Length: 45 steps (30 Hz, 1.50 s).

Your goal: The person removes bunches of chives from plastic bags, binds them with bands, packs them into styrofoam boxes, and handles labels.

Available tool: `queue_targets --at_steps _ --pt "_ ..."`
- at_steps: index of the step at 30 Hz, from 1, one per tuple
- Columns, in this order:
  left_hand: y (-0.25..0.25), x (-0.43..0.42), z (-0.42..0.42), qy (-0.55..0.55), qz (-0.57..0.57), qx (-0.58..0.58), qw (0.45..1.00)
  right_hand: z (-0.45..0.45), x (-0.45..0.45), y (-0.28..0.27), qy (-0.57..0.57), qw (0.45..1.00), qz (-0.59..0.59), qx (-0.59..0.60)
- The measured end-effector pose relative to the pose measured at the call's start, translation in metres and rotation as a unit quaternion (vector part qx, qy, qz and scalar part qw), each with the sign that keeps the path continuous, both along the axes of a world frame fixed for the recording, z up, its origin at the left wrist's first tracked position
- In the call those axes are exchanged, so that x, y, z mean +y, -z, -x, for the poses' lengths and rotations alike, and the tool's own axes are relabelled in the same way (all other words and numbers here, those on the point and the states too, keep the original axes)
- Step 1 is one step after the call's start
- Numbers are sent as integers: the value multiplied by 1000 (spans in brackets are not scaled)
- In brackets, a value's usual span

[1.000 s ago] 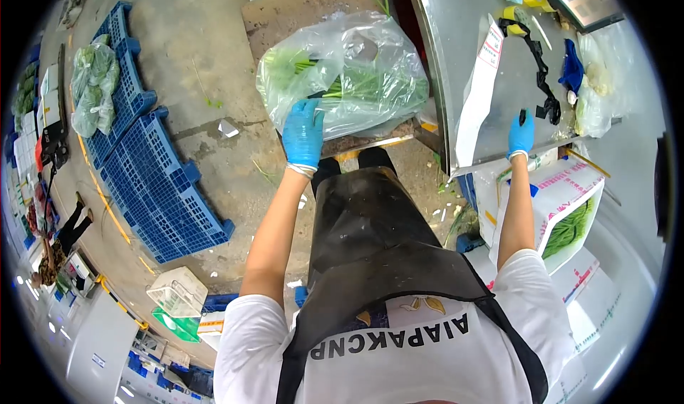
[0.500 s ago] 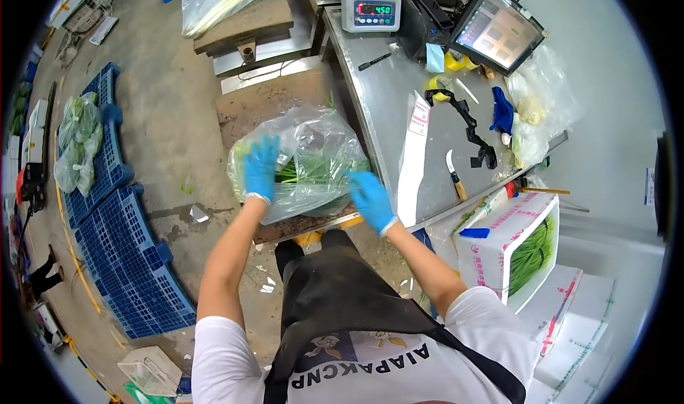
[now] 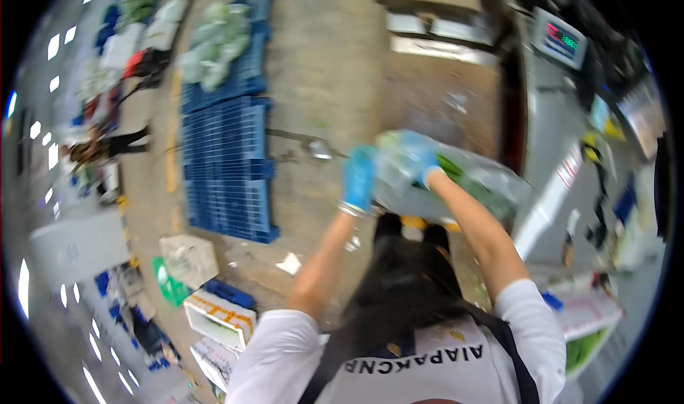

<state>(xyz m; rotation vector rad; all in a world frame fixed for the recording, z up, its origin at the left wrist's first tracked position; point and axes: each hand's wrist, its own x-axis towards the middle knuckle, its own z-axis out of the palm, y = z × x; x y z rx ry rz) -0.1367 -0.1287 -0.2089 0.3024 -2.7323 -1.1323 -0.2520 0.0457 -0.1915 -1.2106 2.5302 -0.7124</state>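
A clear plastic bag (image 3: 491, 183) of long green vegetables lies at the near edge of the brown platform, close to my body. My right hand (image 3: 422, 158), in a blue glove, is at the bag's left end with its fingers closed on the plastic; bunched film partly covers them. Left of that end is my left hand (image 3: 359, 177), also blue-gloved and smeared by motion. Its fingers are not clear, nor whether it touches the film. Green stalks (image 3: 449, 167) show just right of my right wrist.
The brown platform (image 3: 442, 97) stands before me. Blue pallets (image 3: 224, 162) lie on the floor to the left, with bagged greens (image 3: 217, 44) on top. A steel table (image 3: 548, 126) at right bears a scale display (image 3: 561, 39) and a knife (image 3: 571, 236). A person (image 3: 107, 146) is far left.
My view has swung left, so the platform and table sit further right. The bag has come nearer my body. My right hand has moved to the bag's left end; my left hand has left its top.
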Motion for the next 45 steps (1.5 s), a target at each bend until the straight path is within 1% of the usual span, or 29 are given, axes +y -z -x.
queue_targets --at_steps 1,2,3,4,5,7,10,13,16,18,19,20,21,22,23,24,25,26,28,30,31,33,34,35,38,39,40,42,45 --pt "-34 25 -10 -89 -261 53 960 -11 -9 7 38 998 -42 14" --pt "-53 41 -18 -132 -270 44 953 -22 -15 53 73 996 47 -26" --pt "-61 38 -27 -161 -296 -24 941 -32 -21 100 100 983 139 -62" --pt "-66 37 -33 -187 -326 -95 922 -37 -20 86 100 991 88 -30" --pt "-78 37 -34 -201 -350 -45 914 -42 -19 74 98 995 37 4" --pt "-100 39 -31 -224 -401 54 887 -44 -21 72 99 994 -34 -25" --pt "-105 29 -33 -165 -311 25 936 -49 -21 76 100 992 -68 -45" --pt "-102 34 -30 -159 -338 -62 926 -51 -25 82 105 991 -64 -62" --pt "-88 35 -17 -190 -228 -51 954 -39 -28 90 108 988 -51 -98" --pt "-87 26 -10 -215 -234 0 948 -27 -23 94 113 984 -30 -137" --pt "-89 21 -1 -226 -242 25 943 -19 -17 88 118 982 -17 -147" --pt "-62 5 0 -219 -234 20 947 -14 -9 46 143 974 47 -168" --pt "-31 -6 -2 -209 -233 6 950 -15 -2 47 137 987 -1 -81" --pt "-31 -5 0 -179 -218 34 959 -20 12 54 129 991 32 -19" --pt "-54 -1 6 -164 -149 14 975 -21 29 43 112 988 56 -85" --pt "-50 1 9 -159 -198 69 965 -29 43 30 131 985 -16 -108" --pt "-56 4 12 -166 -214 41 962 -30 56 -8 167 974 73 -133" --pt "-58 4 16 -173 -225 21 959 -32 73 -14 155 982 107 11" --pt "-48 7 20 -187 -285 20 940 -24 102 -31 169 964 159 -127" --pt "-56 17 19 -186 -319 10 929 -19 121 -15 222 942 182 -174" --pt "-59 19 24 -185 -333 13 924 -14 124 -27 225 936 178 -204" --pt "-54 17 25 -165 -310 17 936 -7 134 -32 230 920 225 -225" --pt "-53 15 23 -154 -296 17 942 -6 133 -46 234 909 249 -238" --pt "-53 12 23 -140 -340 -7 930 -5 138 -66 235 900 252 -266" --pt "-72 21 26 -98 -303 4 948 -3 163 -86 240 893 310 -223" --pt "-83 22 27 -86 -319 -42 943 -3 170 -97 244 865 354 -257" --pt "-90 25 27 -60 -223 -19 973 -4 178 -116 251 883 327 -225" --pt "-107 36 27 -5 -25 36 999 -5 198 -132 259 871 341 -241" --pt "-162 65 32 41 96 48 993 -10 211 -176 266 847 389 -246"
